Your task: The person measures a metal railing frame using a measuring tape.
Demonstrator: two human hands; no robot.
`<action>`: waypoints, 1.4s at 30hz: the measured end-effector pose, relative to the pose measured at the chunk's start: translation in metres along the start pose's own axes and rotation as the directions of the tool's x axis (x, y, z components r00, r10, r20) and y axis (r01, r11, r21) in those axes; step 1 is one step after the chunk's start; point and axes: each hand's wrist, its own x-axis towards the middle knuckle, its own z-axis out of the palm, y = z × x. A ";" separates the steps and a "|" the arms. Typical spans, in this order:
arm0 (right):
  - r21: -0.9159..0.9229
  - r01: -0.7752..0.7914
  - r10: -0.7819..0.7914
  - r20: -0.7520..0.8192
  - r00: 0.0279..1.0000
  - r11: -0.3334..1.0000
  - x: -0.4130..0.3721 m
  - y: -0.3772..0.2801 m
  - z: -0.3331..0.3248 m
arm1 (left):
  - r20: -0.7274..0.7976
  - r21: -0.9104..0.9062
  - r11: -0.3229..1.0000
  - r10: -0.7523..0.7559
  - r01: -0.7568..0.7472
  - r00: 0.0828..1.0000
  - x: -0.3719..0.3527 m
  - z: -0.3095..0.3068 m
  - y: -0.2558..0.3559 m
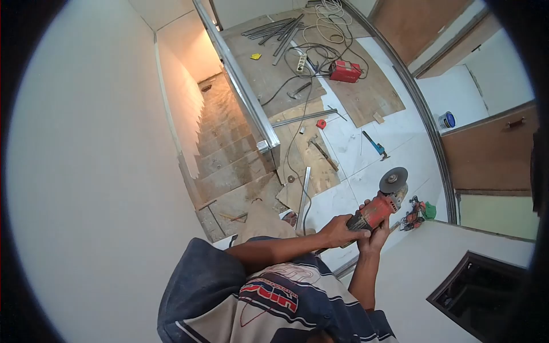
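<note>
Both my hands hold a red and black angle grinder [377, 211] in front of me, right of the middle of the view. My left hand [338, 233] is wrapped round its dark rear end. Against the body from the right side, my right hand [376, 237] closes on it, some of its fingers hidden behind the tool. A grey disc [393, 180] sits at the grinder's far end, tilted and clear of the floor. On the tiles beyond lie a blue-handled tool [374, 144], a hammer [324, 155] and a red tape measure [321, 124].
Stairs [226, 166] drop away on the left beside a metal post frame [243, 86]. Farther off are a red machine [345, 71], tangled cables [323, 51], a power strip [301, 63], another hammer [299, 90] and metal bars [277, 28]. Tools [413, 216] lie by the right wall.
</note>
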 end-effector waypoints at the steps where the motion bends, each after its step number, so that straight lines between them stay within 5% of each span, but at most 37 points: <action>1: 0.007 0.007 -0.007 0.000 1.000 1.000 -0.003 -0.010 -0.007 | 0.004 0.008 1.000 0.001 -0.001 1.000 0.004 0.010 0.000; 3: 0.087 0.001 0.003 -0.045 0.999 0.996 -0.001 -0.020 -0.014 | -0.013 -0.043 0.998 0.045 -0.045 0.999 0.021 0.021 -0.002; 4: -0.219 0.150 -0.158 -0.020 0.987 0.964 -0.001 -0.019 -0.017 | -0.013 -0.044 0.999 0.027 -0.028 1.000 0.027 0.025 -0.001; 5: -0.213 0.141 -0.148 -0.020 0.989 0.967 0.000 -0.024 -0.020 | -0.022 -0.040 0.999 0.020 -0.020 1.000 0.033 0.031 0.000; 7: 0.121 0.052 -0.064 0.102 0.993 0.991 0.006 -0.038 -0.017 | -0.082 0.091 0.995 0.046 -0.039 0.996 0.046 0.036 0.013; 8: 0.102 0.103 -0.118 0.145 0.982 0.989 0.016 -0.039 -0.032 | -0.080 0.190 0.981 0.055 -0.039 0.995 0.055 0.037 0.016; 9: 0.052 0.123 -0.126 0.072 0.989 0.991 0.020 -0.044 -0.028 | -0.095 0.188 0.982 0.050 -0.031 0.994 0.061 0.040 0.018; 11: -0.384 0.125 -0.200 -0.162 0.966 0.915 0.047 -0.052 -0.049 | -0.104 0.303 0.948 0.134 -0.097 0.985 0.076 0.048 0.020; 13: -0.176 0.127 -0.157 -0.167 0.973 0.976 0.056 -0.078 -0.050 | -0.038 0.354 0.929 0.134 -0.112 0.990 0.089 0.047 0.035; 15: 0.007 0.206 -0.204 -0.078 0.976 0.979 0.072 -0.105 -0.051 | 0.292 0.171 0.917 0.303 -0.361 0.907 0.100 0.030 0.048; 18: 0.139 0.312 -0.327 0.101 0.940 0.940 0.102 -0.170 -0.070 | 0.654 0.259 0.896 0.113 -0.362 0.748 0.134 -0.017 0.057; 20: 0.208 0.301 -0.335 0.157 0.929 0.931 0.119 -0.222 -0.085 | 0.647 0.455 0.850 -0.110 -0.266 0.754 0.150 -0.048 0.076; 23: 0.303 0.436 -0.503 0.191 0.843 0.847 0.146 -0.320 -0.118 | 0.335 0.706 0.661 0.005 -0.255 0.942 0.208 -0.082 0.010; 25: 0.181 0.491 -0.523 0.258 0.812 0.852 0.151 -0.377 -0.127 | 0.051 0.794 0.597 0.120 -0.113 0.991 0.251 -0.114 -0.036; 26: 0.108 0.512 -0.523 0.135 0.841 0.852 0.148 -0.410 -0.140 | -0.083 0.802 0.597 0.151 -0.024 0.985 0.268 -0.132 -0.046; 28: 0.181 0.512 -0.543 0.295 0.786 0.839 0.151 -0.432 -0.112 | -0.306 0.811 0.567 0.201 0.144 0.931 0.299 -0.166 -0.098; 29: 0.154 0.505 -0.519 0.421 0.744 0.849 0.155 -0.443 -0.107 | -0.375 0.766 0.591 0.092 0.253 0.922 0.303 -0.177 -0.081; 31: 0.003 0.592 -0.560 0.326 0.762 0.806 0.149 -0.478 -0.157 | -0.499 0.729 0.628 0.219 0.270 0.838 0.334 -0.194 -0.068; 33: -0.135 0.603 -0.569 0.221 0.792 0.786 0.156 -0.497 -0.180 | -0.720 0.630 0.638 0.266 0.443 0.641 0.366 -0.201 -0.056; 36: -0.154 0.587 -0.539 0.266 0.799 0.795 0.207 -0.502 -0.186 | -0.735 0.550 0.782 0.285 0.294 0.615 0.433 -0.206 -0.010; 38: -0.242 0.438 -0.448 0.017 0.894 0.866 0.242 -0.505 -0.220 | -0.757 0.449 0.868 0.243 0.212 0.607 0.479 -0.194 0.069; 39: -0.135 0.352 -0.353 0.018 0.936 0.926 0.269 -0.508 -0.235 | -0.772 0.419 0.900 0.283 0.120 0.570 0.501 -0.179 0.103; 40: -0.213 0.422 -0.410 0.098 0.907 0.882 0.296 -0.510 -0.249 | -0.793 0.383 0.924 0.316 0.023 0.522 0.526 -0.160 0.125; 42: -0.143 0.385 -0.368 0.133 0.920 0.912 0.357 -0.512 -0.203 | -0.763 0.390 0.915 0.385 -0.104 0.519 0.577 -0.123 0.156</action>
